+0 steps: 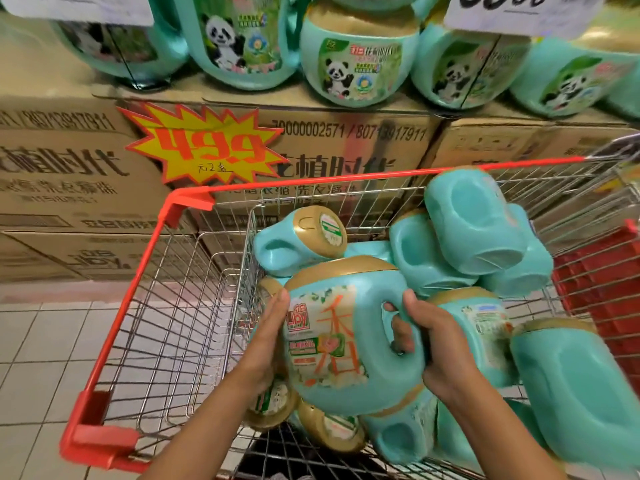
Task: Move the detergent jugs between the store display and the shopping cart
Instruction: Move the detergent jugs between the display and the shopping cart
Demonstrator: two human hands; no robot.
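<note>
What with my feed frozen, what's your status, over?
Right hand grips handle of jug, left hand flat on its side. Jug held over cart. Piled jugs crowd underneath.

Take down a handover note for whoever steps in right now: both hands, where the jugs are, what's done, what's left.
The right hand grips the handle of the held jug; the left hand presses flat against its label side.
The held jug is inside the shopping cart, over the piled jugs lying there.
The display jugs stand on the cardboard boxes.
Done: several jugs are in the cart.
Left: one frame does not show which way the held jug is going; check that, then move the rest.
</note>
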